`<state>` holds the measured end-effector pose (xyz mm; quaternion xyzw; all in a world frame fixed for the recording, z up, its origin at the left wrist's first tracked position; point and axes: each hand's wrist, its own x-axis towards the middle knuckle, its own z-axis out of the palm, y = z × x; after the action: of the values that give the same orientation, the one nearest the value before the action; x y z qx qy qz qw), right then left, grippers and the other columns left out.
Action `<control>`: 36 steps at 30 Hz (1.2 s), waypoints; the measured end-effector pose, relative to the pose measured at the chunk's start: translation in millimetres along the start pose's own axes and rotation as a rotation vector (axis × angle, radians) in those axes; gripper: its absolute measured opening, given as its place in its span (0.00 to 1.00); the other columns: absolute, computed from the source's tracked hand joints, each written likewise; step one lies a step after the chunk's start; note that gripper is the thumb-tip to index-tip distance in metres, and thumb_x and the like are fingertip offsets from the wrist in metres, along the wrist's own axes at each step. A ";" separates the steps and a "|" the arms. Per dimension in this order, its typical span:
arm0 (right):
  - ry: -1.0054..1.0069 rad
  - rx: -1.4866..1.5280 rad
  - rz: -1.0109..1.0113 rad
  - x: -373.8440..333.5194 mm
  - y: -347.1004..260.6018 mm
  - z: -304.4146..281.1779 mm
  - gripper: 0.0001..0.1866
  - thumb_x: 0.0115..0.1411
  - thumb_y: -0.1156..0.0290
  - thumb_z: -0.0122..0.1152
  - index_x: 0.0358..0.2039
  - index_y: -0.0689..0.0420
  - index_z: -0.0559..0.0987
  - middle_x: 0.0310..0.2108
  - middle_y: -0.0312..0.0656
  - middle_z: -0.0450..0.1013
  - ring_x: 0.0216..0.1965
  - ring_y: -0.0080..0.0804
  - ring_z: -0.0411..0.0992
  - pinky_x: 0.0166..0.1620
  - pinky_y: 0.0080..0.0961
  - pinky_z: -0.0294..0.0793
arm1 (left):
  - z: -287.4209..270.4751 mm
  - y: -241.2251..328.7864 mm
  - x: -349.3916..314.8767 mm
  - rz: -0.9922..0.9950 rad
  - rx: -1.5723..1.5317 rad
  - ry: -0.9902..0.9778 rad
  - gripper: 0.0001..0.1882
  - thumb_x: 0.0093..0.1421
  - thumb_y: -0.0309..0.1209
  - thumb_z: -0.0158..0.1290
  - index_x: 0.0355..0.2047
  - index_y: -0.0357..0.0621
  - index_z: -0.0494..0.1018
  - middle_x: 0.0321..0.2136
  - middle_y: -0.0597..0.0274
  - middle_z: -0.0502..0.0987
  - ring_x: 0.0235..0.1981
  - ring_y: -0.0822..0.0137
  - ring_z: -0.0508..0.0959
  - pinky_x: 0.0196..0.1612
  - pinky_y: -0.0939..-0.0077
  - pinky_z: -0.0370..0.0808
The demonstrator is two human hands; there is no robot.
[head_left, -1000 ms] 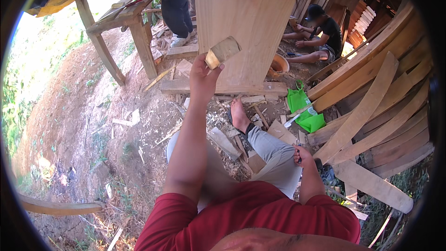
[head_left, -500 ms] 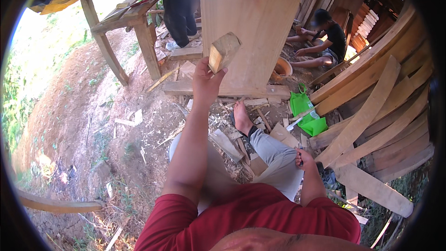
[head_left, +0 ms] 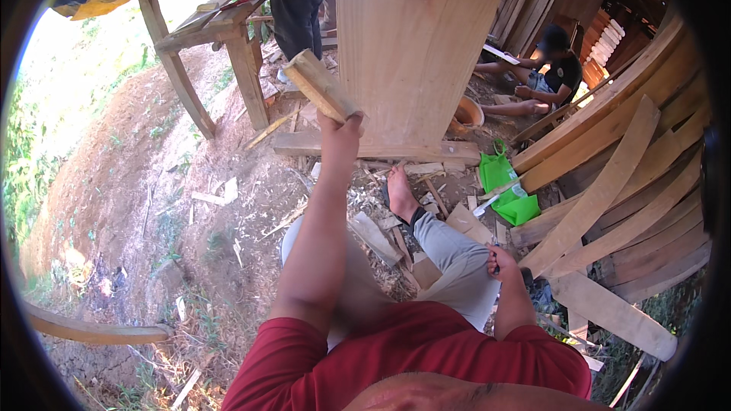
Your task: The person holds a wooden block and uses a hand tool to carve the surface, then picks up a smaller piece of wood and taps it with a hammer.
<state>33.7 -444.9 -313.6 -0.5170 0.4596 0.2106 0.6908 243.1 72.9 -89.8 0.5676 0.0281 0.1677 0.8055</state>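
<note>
Stretched out ahead of me, my left hand (head_left: 340,137) is closed around the lower end of a short wooden block (head_left: 314,85). The block leans up and to the left, a pale cut face along its edge, in front of a large upright wooden panel (head_left: 415,53). Close by my right knee, my right hand (head_left: 501,262) is wrapped round a slim dark-handled tool (head_left: 496,248). Its kind cannot be made out, as the fingers cover most of it.
Wood scraps (head_left: 375,237) and shavings litter the ground around my bare foot. A green bag (head_left: 509,192) lies right of the foot, near leaning curved planks (head_left: 601,183). One person (head_left: 556,68) sits far right; another (head_left: 297,7) stands by a wooden bench (head_left: 209,27).
My left hand has turned the block, so it now tilts to the left and shows a long edge. My right hand stays about where it was. The seated person now holds up a pale flat piece.
</note>
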 end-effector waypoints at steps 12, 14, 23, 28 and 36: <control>-0.002 -0.013 -0.022 7.8 1.5 -4.4 0.19 0.67 0.53 0.64 0.24 0.42 0.67 0.14 0.24 0.57 0.13 0.18 0.55 0.18 0.22 0.54 | -18.9 27.3 -1.6 -0.388 -0.647 -0.085 0.32 0.75 0.42 0.40 0.75 0.49 0.48 0.69 0.55 0.60 0.71 0.55 0.60 0.71 0.40 0.56; -0.025 0.014 -0.015 6.4 1.6 -3.8 0.18 0.68 0.55 0.64 0.25 0.44 0.67 0.14 0.25 0.57 0.13 0.19 0.55 0.19 0.22 0.55 | -18.7 28.6 -3.1 -0.356 -0.602 -0.074 0.30 0.76 0.41 0.40 0.74 0.48 0.50 0.67 0.55 0.63 0.70 0.55 0.63 0.71 0.40 0.58; -0.022 0.024 0.001 7.9 5.4 -0.5 0.17 0.68 0.56 0.63 0.26 0.44 0.67 0.15 0.25 0.57 0.13 0.19 0.55 0.19 0.23 0.55 | -25.4 15.6 -4.8 -0.201 -0.411 -0.074 0.17 0.72 0.32 0.55 0.56 0.41 0.66 0.51 0.61 0.77 0.53 0.66 0.78 0.53 0.67 0.76; -0.026 -0.130 -0.210 29.1 14.4 -19.1 0.27 0.74 0.52 0.52 0.16 0.45 0.64 0.08 0.32 0.58 0.07 0.28 0.54 0.13 0.31 0.52 | -36.5 -3.4 5.4 0.067 0.162 -0.132 0.13 0.68 0.25 0.56 0.52 0.43 0.79 0.54 0.62 0.72 0.50 0.70 0.76 0.53 0.70 0.75; 0.131 0.030 -0.393 1.2 22.8 -48.4 0.22 0.72 0.54 0.49 0.24 0.56 0.69 0.15 0.38 0.67 0.11 0.31 0.64 0.16 0.33 0.65 | -44.2 12.3 -9.3 0.152 1.232 -0.295 0.22 0.70 0.28 0.54 0.64 0.51 0.73 0.65 0.45 0.65 0.65 0.52 0.69 0.68 0.57 0.68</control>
<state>-3.4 -480.4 -328.5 -0.5991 0.3969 0.0310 0.6947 221.0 113.8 -95.4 0.9443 -0.0324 0.0975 0.3127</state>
